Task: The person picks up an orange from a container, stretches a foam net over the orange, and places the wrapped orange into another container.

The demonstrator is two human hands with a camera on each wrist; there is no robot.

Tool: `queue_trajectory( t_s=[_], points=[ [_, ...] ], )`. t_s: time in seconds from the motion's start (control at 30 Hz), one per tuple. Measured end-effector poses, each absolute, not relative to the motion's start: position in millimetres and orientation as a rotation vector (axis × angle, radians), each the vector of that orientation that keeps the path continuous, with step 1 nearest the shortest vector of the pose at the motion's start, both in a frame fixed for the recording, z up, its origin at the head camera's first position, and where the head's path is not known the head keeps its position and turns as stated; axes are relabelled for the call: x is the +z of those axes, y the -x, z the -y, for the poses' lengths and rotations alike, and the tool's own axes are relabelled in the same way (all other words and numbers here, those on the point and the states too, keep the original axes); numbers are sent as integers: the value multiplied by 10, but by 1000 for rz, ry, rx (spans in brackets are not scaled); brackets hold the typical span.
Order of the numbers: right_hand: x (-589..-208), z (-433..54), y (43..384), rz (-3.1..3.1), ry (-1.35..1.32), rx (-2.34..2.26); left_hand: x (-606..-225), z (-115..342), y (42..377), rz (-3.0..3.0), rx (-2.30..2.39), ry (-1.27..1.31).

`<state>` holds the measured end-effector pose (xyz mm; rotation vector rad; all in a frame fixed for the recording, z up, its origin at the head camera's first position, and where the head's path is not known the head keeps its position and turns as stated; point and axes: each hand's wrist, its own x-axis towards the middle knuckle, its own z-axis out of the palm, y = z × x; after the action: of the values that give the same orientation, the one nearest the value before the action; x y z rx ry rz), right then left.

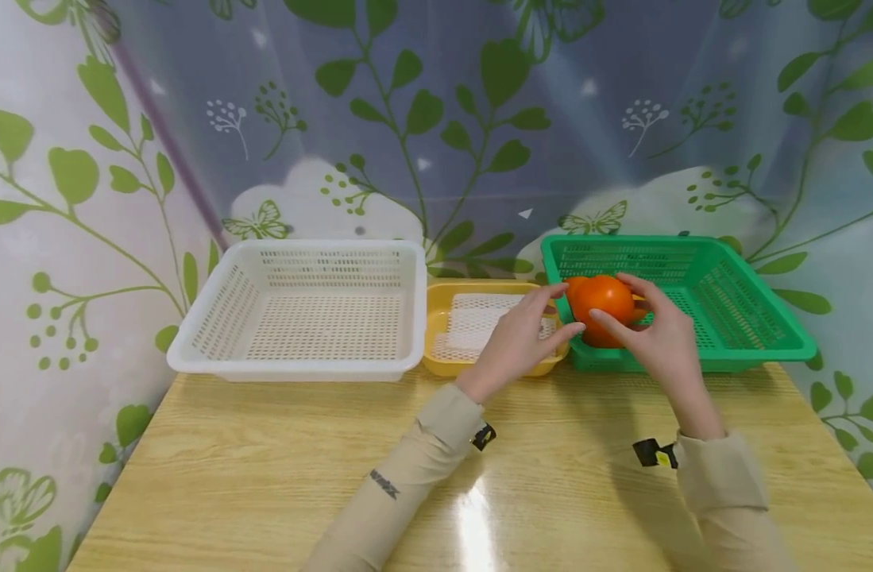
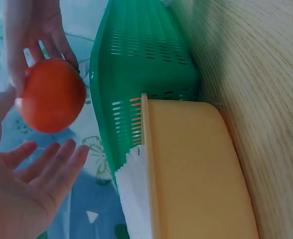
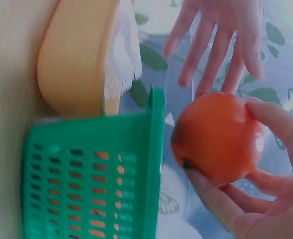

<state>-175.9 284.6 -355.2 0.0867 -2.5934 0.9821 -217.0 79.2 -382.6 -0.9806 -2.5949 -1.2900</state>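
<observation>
My right hand (image 1: pixel 666 338) holds a round, glossy orange-red fruit (image 1: pixel 603 306) between thumb and fingers, above the left end of the green basket (image 1: pixel 758 318). A small green stem spot shows on the fruit (image 3: pixel 219 139) in the right wrist view. My left hand (image 1: pixel 516 340) reaches in from the left over the yellow tray (image 1: pixel 446 368), fingers spread and close beside the fruit. In the left wrist view a gap shows between the left fingers (image 2: pixel 62 162) and the fruit. More orange colour shows behind the held fruit and through the basket's slots.
A white slotted basket (image 1: pixel 300 368) stands at the left on the wooden table (image 1: pixel 379 445). White foam netting (image 1: pixel 475 318) lies in the yellow tray, between the two baskets. A leaf-patterned curtain (image 1: pixel 436 119) hangs behind them.
</observation>
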Motion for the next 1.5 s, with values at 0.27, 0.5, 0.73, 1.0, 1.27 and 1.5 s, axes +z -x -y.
queue_trajectory(
  t_s=[0.27,0.5,0.73,1.0,1.27,1.5],
  points=[
    [-3644,-2710,1657,2538,-149,1224,-3839,-842,2255,2554,-1657,1039],
    [-3761,-2656,1631,2423,-241,1433,-3803,-810,2229,2520,-1773,983],
    [-3802,-2623,1642,2372,-321,1580,-3766,-697,2174,2517,-1795,971],
    [-3847,-2565,1613,2457,-433,1534,-3784,-519,2078,2512,-1811,977],
    [-3915,-2465,1603,2481,-553,1604,-3826,-355,1988,2505,-1774,977],
    [-3967,-2375,1588,2480,-650,1678,-3859,-205,1873,2537,-1775,946]
  ],
)
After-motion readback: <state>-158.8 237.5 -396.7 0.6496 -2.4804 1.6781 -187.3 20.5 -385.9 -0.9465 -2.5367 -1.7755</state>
